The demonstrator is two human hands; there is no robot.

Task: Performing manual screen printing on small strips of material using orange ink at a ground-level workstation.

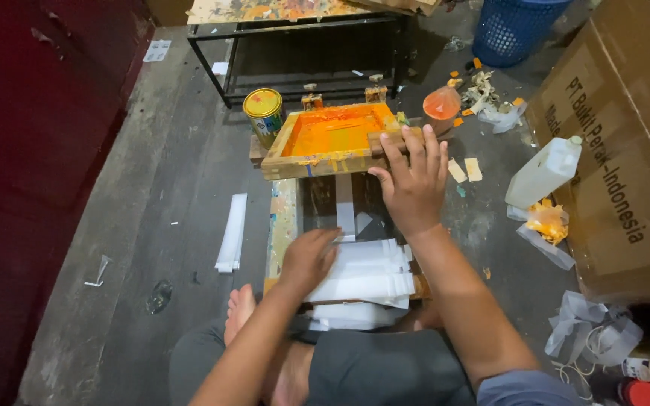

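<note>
Lighting is dim and even overall, apparently from overhead, with the left edge and the space under the metal table [302, 60] falling into deep shadow. The orange screen frame [332, 139] is the brightest, most saturated area. Slight motion blur softens the left hand [306, 259]; edges show mild wide-angle stretch.

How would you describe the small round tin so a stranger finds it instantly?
Start at the orange-inked wooden printing frame that the right hand touches. Left of its far corner stands the small yellow-lidded round tin, the only metal cylinder beside that frame.
</note>
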